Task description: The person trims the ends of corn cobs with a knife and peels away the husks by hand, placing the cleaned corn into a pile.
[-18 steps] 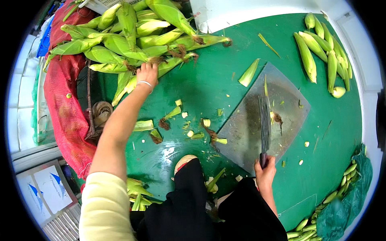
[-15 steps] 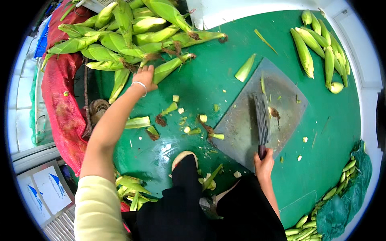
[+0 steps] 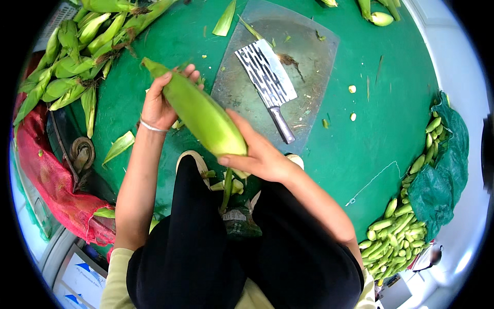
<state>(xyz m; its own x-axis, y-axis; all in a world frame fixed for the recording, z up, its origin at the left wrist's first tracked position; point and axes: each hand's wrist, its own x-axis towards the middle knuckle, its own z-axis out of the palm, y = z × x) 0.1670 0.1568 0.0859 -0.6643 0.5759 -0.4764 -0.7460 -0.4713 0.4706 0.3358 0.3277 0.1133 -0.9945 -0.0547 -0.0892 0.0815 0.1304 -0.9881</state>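
Between my two hands is an ear of corn (image 3: 203,113) in its green husk, held slantwise above my knees. Its narrow tip points up and left. My left hand (image 3: 163,100) is wrapped round the upper part, with a white bangle at the wrist. My right hand (image 3: 257,152) grips the thick lower end, thumb across its base. Beyond them a cleaver (image 3: 267,74) with a dark patterned blade and dark handle lies flat on the grey cutting board (image 3: 314,56), untouched. A tuft of brown corn silk (image 3: 290,64) lies beside the blade.
A heap of husked-on corn (image 3: 77,56) lies at the far left above a red mesh sack (image 3: 56,180). At the right, a green sack (image 3: 440,180) stands by many small cobs (image 3: 396,242). Husk scraps (image 3: 225,18) are scattered on the green floor (image 3: 370,139).
My left hand has brought an ear of corn from the heap to my lap. The right hand has let go of the cleaver, now on the board, and holds the corn too. The view has shifted.
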